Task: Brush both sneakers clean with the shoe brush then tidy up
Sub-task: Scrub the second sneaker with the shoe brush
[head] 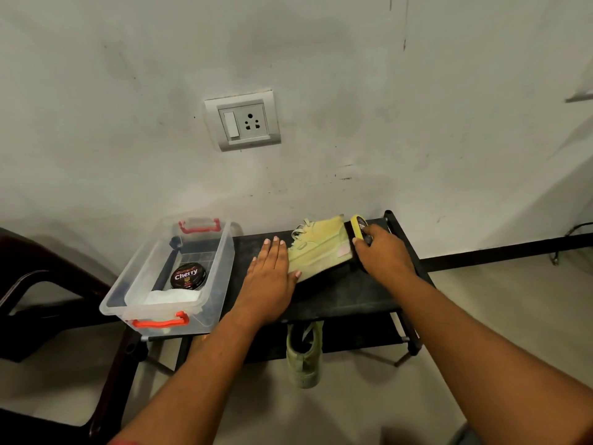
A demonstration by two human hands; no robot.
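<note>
Right hand (382,252), centre-right of the frame, grips the yellow-backed shoe brush (357,228) at the heel end of a pale green sneaker (321,248) on the black worktop (346,293). Left hand (271,271) lies flat w/ straight fingers at the toe end, thumb touching the sneaker. 2nd sneaker (305,361) is on the lower shelf, bottom centre. At left stands a clear box (128,277) w/ a polish tin (188,276) & white cloth (175,297).

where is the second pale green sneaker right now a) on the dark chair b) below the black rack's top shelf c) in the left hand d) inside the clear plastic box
b: the second pale green sneaker shows under the black rack's top shelf; the other pale green sneaker lies on top.
</note>
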